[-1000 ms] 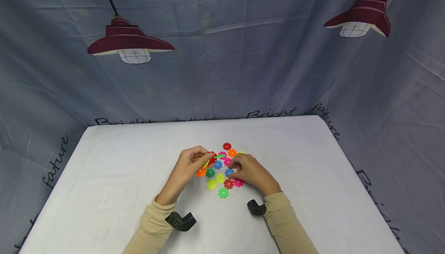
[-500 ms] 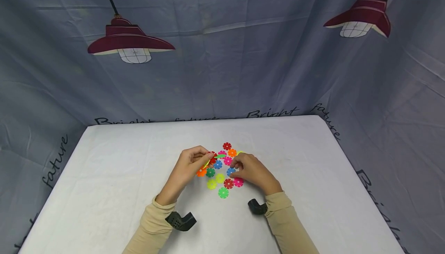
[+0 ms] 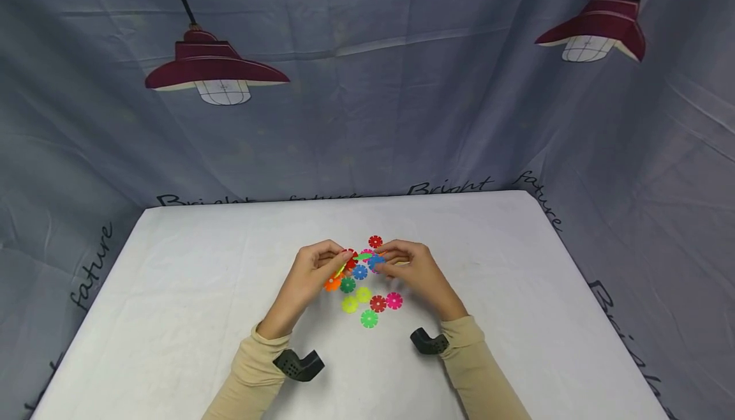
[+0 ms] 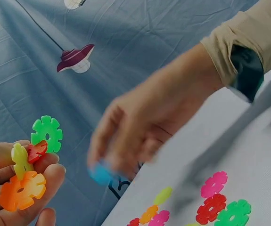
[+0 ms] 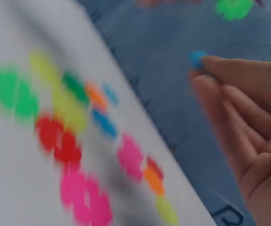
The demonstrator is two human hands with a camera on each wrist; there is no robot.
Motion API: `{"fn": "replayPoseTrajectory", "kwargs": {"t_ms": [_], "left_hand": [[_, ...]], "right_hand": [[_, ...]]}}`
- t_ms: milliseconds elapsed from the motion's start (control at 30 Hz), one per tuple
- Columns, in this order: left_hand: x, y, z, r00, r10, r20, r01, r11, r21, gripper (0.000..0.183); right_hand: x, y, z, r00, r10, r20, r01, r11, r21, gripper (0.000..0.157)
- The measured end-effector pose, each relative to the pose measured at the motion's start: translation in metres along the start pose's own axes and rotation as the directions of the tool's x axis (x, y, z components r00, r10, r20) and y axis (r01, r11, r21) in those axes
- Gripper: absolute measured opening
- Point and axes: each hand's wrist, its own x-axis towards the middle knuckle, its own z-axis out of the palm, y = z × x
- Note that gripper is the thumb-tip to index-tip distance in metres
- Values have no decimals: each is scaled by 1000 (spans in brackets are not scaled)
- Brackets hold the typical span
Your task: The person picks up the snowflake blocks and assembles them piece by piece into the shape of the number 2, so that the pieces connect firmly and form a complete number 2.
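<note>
My left hand holds a small cluster of joined plastic snowflake discs above the table. In the left wrist view the cluster shows an orange disc, a yellow disc, a red disc and a green disc. Opposite it, my right hand pinches a blue snowflake disc between thumb and fingertips, raised off the table. The blue disc appears blurred in the left wrist view and apart from the cluster there. Part of the cluster is covered by the left fingers.
Loose snowflake discs lie on the white table below the hands, among them a pink disc, a red disc, a light green disc and a dark green disc. A curtain with printed lamps hangs behind.
My right hand has picked up the blue disc from the table and carried it up and leftward, closer to the cluster. The left hand stays almost still.
</note>
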Motion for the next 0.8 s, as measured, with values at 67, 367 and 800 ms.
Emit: {"fn": "replayPoseTrajectory", "kwargs": {"t_ms": [67, 367, 800], "left_hand": [[1, 0, 0, 1000, 14, -13, -14, 1000, 6, 21], [2, -1, 0, 997, 56, -58, -55, 998, 21, 20], [-1, 3, 3, 996, 65, -61, -64, 998, 18, 19]], "right_hand": [[-1, -6, -1, 998, -27, -62, 36, 988, 152, 31], [-5, -25, -2, 983, -103, -153, 146, 941, 305, 28], [-8, -37, 4, 975, -146, -169, 187, 948, 257, 23]]}}
